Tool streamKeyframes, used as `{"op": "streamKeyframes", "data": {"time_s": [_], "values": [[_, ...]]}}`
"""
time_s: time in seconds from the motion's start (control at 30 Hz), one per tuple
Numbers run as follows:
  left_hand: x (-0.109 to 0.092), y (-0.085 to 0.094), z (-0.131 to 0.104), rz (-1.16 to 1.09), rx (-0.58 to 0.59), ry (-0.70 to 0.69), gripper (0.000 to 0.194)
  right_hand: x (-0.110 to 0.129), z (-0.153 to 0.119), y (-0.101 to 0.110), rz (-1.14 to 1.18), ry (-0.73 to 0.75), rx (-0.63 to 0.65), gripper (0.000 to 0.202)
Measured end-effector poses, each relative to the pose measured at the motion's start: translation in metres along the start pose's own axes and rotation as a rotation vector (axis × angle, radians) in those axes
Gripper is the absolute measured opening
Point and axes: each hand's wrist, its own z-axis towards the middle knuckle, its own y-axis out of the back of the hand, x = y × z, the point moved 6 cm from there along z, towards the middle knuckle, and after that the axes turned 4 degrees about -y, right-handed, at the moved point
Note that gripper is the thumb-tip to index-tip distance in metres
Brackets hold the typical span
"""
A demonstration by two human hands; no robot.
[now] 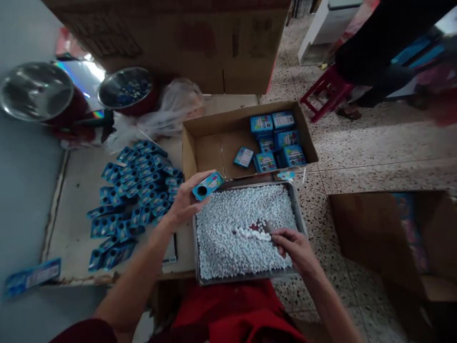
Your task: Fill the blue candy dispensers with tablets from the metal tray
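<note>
My left hand point(185, 202) grips a small blue printed box point(207, 186), tilted above the tray's far left corner. A dark round hole shows in the box's near end. Low over a metal tray point(198, 267) of small pale-blue and white candy balls point(228, 257), my right hand point(291, 243) pinches the handle of what looks like a small scoop point(268, 227). White balls lie along the scoop, and its shape is partly hidden by them. Beside it, a dark red patch shows among the balls. Many similar blue boxes point(143, 181) with round holes are heaped left of my left hand.
Beyond the tray, an open carton point(203, 150) holds several blue boxes point(266, 162). Two metal bowls point(35, 93) point(124, 90) and a plastic bag point(171, 109) stand at the back left. Another carton point(374, 228) is at right. A person's leg point(374, 47) is near a pink stool point(328, 88).
</note>
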Motion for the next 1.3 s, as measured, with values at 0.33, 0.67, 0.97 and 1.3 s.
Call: {"op": "streamKeyframes", "data": {"time_s": [0.33, 0.67, 0.97, 1.3], "values": [[0.021, -0.082, -0.097, 0.193, -0.18, 0.066, 0.09, 0.04, 0.0, -0.038, -0.139, 0.05, 0.089, 0.025], [0.055, -0.116, -0.093, 0.299, -0.078, -0.078, 0.093, 0.082, 0.004, -0.074, -0.874, 0.459, -0.091, 0.015], [0.082, -0.122, -0.099, 0.08, 0.086, 0.046, 0.044, 0.066, -0.004, -0.045, -0.921, 0.56, -0.164, 0.018], [0.07, -0.061, -0.15, -0.011, -0.159, 0.327, 0.038, -0.035, 0.094, 0.11, -0.564, 0.238, -0.475, 0.043]]}}
